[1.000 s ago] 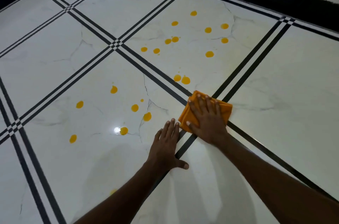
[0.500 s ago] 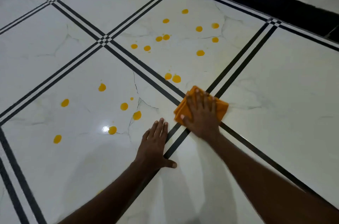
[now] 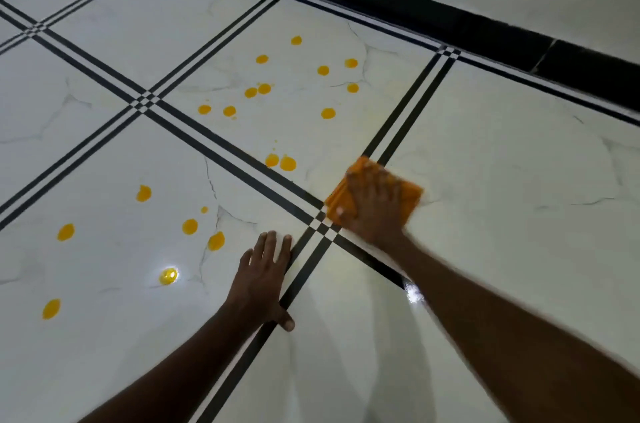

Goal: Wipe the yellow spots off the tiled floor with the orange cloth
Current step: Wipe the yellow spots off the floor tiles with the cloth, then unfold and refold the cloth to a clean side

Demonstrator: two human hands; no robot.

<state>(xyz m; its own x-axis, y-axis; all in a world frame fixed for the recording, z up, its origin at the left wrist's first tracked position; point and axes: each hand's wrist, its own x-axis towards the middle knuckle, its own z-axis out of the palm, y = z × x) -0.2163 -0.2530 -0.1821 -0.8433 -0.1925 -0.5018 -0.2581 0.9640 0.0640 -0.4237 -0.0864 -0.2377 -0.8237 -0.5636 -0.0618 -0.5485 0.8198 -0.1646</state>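
The right hand (image 3: 375, 206) lies flat on the folded cloth (image 3: 408, 192), fingers spread, pressing it to the floor (image 3: 502, 162) rather than gripping it. The left hand (image 3: 261, 278) is released, palm down on the tile just beside the black double stripe (image 3: 304, 270), propping the person up. Over the last second the cloth has slid only a little, from sitting across the stripe crossing to lying mostly on the tile beyond it, its near corner at the crossing (image 3: 323, 226). The hand is blurred, so I'd say it is mid-stroke.

No spot has gone in that time. The nearest pair of spots (image 3: 281, 162) sits just beside the cloth, on its far-left side, untouched. The far cluster (image 3: 323, 70) toward the black border (image 3: 450, 17) and the scattered spots (image 3: 189, 226) on the tile by the left hand are all as they were. To my eye the wiping has hardly begun, and the cloth needs to swing left to reach that pair first.
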